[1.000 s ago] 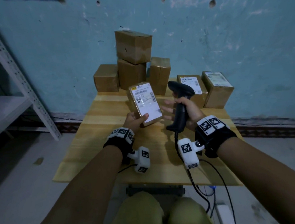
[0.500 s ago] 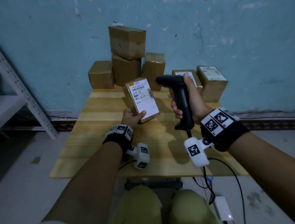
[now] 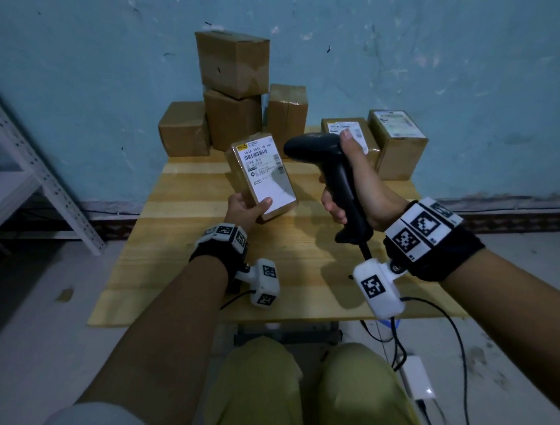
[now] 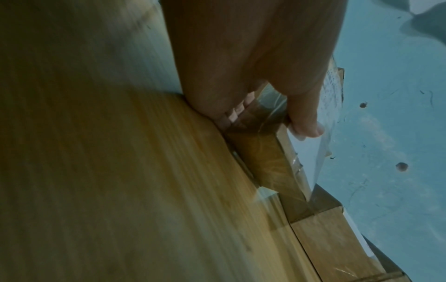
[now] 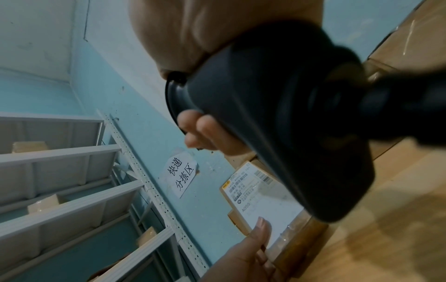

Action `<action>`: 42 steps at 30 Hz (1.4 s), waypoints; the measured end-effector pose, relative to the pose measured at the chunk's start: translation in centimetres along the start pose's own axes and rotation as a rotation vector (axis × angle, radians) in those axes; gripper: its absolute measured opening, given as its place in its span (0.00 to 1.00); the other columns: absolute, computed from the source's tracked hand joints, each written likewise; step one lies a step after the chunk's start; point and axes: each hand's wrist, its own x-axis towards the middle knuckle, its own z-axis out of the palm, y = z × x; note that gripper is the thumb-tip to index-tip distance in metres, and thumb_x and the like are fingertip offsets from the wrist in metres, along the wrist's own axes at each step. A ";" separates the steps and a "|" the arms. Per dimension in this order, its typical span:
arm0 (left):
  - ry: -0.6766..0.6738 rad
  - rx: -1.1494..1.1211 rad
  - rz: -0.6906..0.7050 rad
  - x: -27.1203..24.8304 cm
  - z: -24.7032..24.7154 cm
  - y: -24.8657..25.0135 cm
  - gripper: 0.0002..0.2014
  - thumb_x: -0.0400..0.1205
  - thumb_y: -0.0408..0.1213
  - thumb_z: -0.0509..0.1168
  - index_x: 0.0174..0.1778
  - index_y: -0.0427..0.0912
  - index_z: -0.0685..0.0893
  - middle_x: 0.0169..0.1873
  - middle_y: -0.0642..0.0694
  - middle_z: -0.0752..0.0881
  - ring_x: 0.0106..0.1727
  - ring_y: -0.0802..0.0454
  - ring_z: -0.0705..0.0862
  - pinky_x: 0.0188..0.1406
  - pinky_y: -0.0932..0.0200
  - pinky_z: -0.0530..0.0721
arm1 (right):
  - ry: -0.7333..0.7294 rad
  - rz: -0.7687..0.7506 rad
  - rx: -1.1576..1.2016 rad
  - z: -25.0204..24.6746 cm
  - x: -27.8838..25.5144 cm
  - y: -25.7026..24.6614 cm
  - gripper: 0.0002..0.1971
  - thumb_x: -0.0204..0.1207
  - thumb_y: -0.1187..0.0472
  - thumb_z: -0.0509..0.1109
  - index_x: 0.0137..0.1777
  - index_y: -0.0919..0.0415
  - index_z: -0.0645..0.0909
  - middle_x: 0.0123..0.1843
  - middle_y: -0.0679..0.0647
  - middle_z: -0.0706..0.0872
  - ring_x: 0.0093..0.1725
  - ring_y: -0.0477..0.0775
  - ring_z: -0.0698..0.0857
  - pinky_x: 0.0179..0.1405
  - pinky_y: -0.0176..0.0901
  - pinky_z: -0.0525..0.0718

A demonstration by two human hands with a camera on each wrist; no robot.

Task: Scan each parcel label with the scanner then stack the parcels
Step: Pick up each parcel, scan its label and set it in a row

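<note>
My left hand (image 3: 248, 209) grips the lower end of a small brown parcel (image 3: 262, 175), held tilted above the wooden table (image 3: 181, 253), its white barcode label facing me. The thumb (image 4: 305, 122) lies on the label's edge and the fingers curl behind the box (image 4: 267, 158). My right hand (image 3: 353, 186) grips the handle of a black scanner (image 3: 329, 171), whose head points left at the label from close by. In the right wrist view the scanner (image 5: 277, 114) fills the frame above the labelled parcel (image 5: 263, 198).
Several plain brown boxes (image 3: 232, 92) are stacked against the blue wall at the table's back. Two labelled parcels (image 3: 397, 139) stand at the back right. A grey metal shelf rack (image 3: 15, 149) is on the left. The scanner cable (image 3: 449, 333) hangs off the near edge.
My right hand has raised the scanner upright and brought its head up to the label. The left hand kept holding the parcel, tilted a little more upright.
</note>
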 end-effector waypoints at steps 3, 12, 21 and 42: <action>-0.001 0.000 -0.003 0.1 0.0 0.0 0.35 0.77 0.37 0.71 0.75 0.33 0.61 0.71 0.35 0.75 0.71 0.41 0.76 0.72 0.44 0.75 | -0.007 -0.013 0.018 0.4 -0.1 -0.1 0.35 0.79 0.31 0.41 0.35 0.63 0.70 0.15 0.55 0.73 0.12 0.49 0.69 0.13 0.31 0.66; 0.023 0.036 0.006 -0.3 0.1 0.3 0.33 0.77 0.37 0.71 0.74 0.34 0.63 0.70 0.37 0.76 0.70 0.41 0.77 0.72 0.45 0.75 | -0.048 -0.043 -0.003 0.9 0.1 -0.3 0.33 0.80 0.33 0.41 0.35 0.62 0.70 0.17 0.56 0.71 0.13 0.50 0.68 0.16 0.34 0.65; -0.008 -0.008 0.013 -0.8 0.2 0.6 0.35 0.73 0.39 0.75 0.72 0.32 0.66 0.67 0.37 0.79 0.67 0.41 0.79 0.69 0.43 0.77 | 0.020 -0.031 -0.046 1.5 1.2 -0.3 0.34 0.79 0.31 0.43 0.35 0.63 0.71 0.20 0.59 0.72 0.13 0.51 0.68 0.15 0.35 0.66; -0.322 -0.184 -0.137 -4.5 5.6 4.0 0.12 0.84 0.32 0.60 0.63 0.38 0.76 0.48 0.44 0.84 0.46 0.48 0.85 0.42 0.57 0.83 | 0.331 -0.049 -0.202 -3.1 1.4 1.6 0.14 0.73 0.61 0.75 0.30 0.59 0.73 0.10 0.46 0.72 0.09 0.42 0.70 0.11 0.30 0.68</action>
